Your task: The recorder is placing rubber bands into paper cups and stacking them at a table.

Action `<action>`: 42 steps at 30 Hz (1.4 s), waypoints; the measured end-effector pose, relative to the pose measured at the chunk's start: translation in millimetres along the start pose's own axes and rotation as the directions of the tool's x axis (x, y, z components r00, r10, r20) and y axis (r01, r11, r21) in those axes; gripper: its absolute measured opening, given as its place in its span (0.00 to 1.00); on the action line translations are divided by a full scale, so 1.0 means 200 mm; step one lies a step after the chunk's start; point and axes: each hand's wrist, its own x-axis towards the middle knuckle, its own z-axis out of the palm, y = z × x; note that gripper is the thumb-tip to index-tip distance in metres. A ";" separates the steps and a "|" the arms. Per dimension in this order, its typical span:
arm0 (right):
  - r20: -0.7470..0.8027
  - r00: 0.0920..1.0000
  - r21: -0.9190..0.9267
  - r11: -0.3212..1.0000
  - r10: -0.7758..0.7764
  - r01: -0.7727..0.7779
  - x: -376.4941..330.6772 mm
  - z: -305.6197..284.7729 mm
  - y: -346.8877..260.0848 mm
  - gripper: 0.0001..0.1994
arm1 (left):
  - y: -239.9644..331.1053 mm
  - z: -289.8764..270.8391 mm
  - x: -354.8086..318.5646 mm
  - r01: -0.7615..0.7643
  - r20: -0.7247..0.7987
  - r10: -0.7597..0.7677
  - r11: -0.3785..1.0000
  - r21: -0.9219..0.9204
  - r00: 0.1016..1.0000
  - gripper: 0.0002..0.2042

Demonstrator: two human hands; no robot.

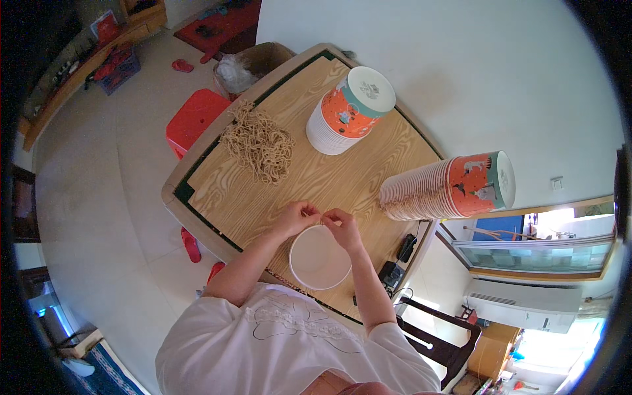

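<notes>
A white paper bucket (319, 260) stands close to my body with its round mouth facing up. My left hand (297, 218) and my right hand (342, 230) come together at its far rim. The fingers of both are closed in a pinch, nearly meeting. Whatever is between the fingertips is too small to make out. Beyond my left hand lies a loose heap of tan twine (260, 145). To the right, a tall stack of nested paper buckets (471, 184), orange and green, leans over, with tan strands along its side.
A shorter upturned stack of orange and green buckets (349, 112) stands at the wooden table's (224, 197) far side. Black adapters with cords (392, 273) lie by the right edge. Left of the table are a red stool (194, 118) and a cardboard box (263, 59). A white wall borders the far right.
</notes>
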 end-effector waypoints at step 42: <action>-0.242 0.956 -0.138 0.981 -0.169 0.138 -0.04 0.03 -0.02 0.04 | -0.02 -0.02 0.00 0.374 0.166 -0.339 0.880 -0.293 0.926 0.08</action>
